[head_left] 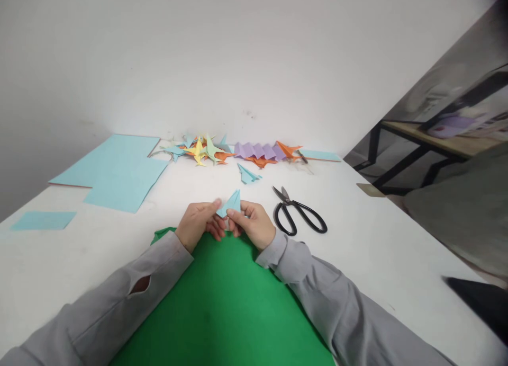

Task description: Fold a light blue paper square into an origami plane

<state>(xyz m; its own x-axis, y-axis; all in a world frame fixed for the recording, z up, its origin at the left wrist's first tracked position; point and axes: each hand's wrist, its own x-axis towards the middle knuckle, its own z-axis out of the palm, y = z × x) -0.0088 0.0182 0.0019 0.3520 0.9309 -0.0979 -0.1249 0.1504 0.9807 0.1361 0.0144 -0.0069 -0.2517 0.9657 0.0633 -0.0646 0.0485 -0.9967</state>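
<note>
Along the left edge of the white table point(357, 233), a large light-blue flat paper sheet point(115, 157) is laid. By the left hand point(196, 223), the lower left corner of a small light-blue folded paper piece point(234, 201) is pinched; the piece is held between both hands, its long axis seemingly aimed at the far edge, tip outward. By the right hand point(257, 224), its lower right part is pinched, thumb across the face; neither hand is clearly nearer. Rightward, black-handled metal scissors point(288, 201) are left untouched, blades toward the far edge
</note>
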